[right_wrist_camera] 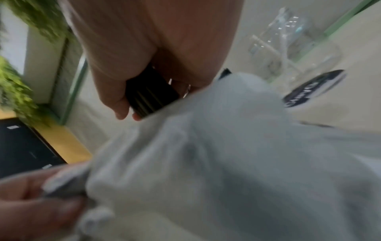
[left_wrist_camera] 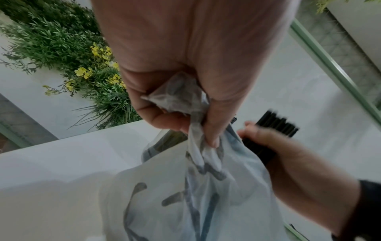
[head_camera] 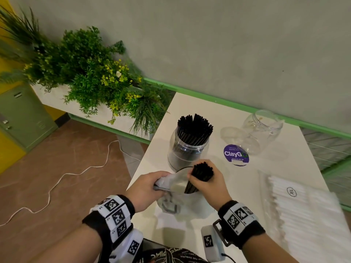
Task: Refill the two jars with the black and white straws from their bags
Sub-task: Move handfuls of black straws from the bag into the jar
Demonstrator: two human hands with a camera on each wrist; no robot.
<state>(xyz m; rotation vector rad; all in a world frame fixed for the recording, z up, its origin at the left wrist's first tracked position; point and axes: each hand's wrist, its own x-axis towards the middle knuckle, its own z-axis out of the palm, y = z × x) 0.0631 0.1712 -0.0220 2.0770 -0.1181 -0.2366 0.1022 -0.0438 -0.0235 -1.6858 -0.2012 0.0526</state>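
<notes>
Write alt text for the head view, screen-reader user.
Right hand grips a bundle of black straws drawn from a thin plastic bag that the left hand holds. Behind stand a jar of black straws, an empty clear jar, and a white-straw pack at right.

You are at a self-serve counter in a café or canteen. A jar full of straws stands on it, near a purple sticker (it says ClayGo, about cleaning up). Plants line the wall beside green lockers.
</notes>
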